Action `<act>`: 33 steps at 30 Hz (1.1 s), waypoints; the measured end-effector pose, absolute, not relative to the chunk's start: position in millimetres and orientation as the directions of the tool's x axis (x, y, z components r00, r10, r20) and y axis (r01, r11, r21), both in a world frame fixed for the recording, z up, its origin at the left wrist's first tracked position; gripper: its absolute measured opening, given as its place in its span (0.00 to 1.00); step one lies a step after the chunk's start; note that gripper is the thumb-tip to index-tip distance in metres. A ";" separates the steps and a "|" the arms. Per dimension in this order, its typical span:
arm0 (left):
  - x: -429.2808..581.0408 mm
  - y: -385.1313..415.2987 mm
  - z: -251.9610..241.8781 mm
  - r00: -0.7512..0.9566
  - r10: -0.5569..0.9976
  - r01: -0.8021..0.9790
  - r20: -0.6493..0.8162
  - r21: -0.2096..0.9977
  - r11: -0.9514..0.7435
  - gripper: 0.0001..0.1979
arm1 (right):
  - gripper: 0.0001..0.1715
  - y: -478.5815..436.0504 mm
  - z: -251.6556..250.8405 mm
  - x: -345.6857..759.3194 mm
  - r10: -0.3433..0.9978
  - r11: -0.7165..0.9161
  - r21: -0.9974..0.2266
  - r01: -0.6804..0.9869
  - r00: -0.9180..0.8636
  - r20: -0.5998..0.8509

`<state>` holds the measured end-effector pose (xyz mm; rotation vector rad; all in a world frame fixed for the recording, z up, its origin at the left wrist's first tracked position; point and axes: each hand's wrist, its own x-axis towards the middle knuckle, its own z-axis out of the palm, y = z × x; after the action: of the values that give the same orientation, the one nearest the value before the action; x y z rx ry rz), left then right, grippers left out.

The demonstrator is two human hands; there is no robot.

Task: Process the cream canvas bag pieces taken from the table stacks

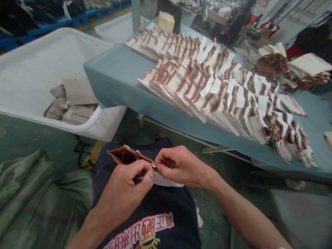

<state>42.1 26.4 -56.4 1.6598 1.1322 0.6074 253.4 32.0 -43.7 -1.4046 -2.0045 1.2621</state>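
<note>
Over my lap lies a fabric piece (120, 154), brown on the side I see, with a pale part (166, 181) hanging below my fingers. It looks pouch-like, with dark brown strands inside its fold. My left hand (128, 185) pinches its edge between thumb and forefinger. Right beside those fingertips, my right hand (181, 166) pinches the same edge, where a small whitish bit shows. Both hands are closed and nearly touching; the fingers hide the exact spot they grip.
Rows of similar pale, brown-edged pieces (181, 83) with white strips cover much of the blue-grey table (111, 72) ahead. A white bin (28, 69) at left holds folded beige pieces (79, 91). Green sacking (28, 193) lies at lower left. Brown bundles (272, 65) sit at right.
</note>
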 end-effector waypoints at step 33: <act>30.5 16.8 -71.5 0.283 0.921 0.233 -0.268 0.950 0.205 0.14 | 0.09 -30.4 -73.9 214.7 0.989 0.100 -0.826 0.554 -0.145 0.022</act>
<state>30.5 16.8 -71.5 1.3003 1.2156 0.6970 214.7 -30.4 -73.9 -1.5139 -1.7733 0.9159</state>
